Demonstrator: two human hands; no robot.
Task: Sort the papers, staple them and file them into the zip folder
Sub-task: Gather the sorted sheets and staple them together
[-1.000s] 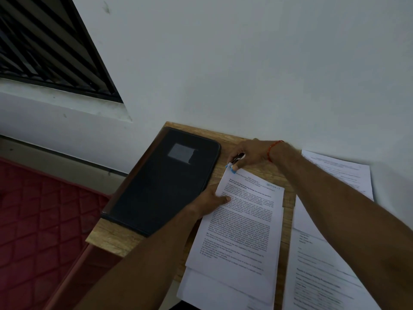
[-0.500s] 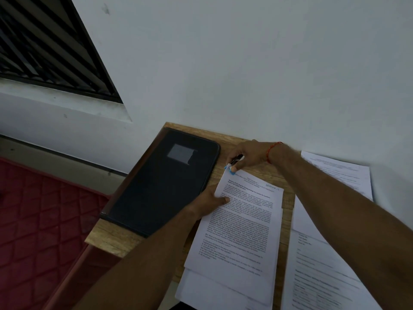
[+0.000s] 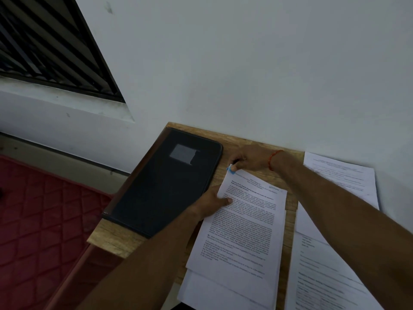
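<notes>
A stack of printed papers lies in the middle of the wooden table. My left hand presses on the stack's left edge with its thumb laid flat on the top sheet. My right hand grips a small blue stapler at the stack's top left corner; the hand hides most of the stapler. The black zip folder lies shut on the table's left half, touching my left hand.
More printed sheets lie at the table's right, partly under my right forearm, and one sheet rests near the wall. A white wall borders the table's far edge. A red quilted mat covers the floor at left.
The stapler's dark upper part, seen earlier, is now covered by my right hand, which has settled lower on the corner. My left hand and the papers have stayed put.
</notes>
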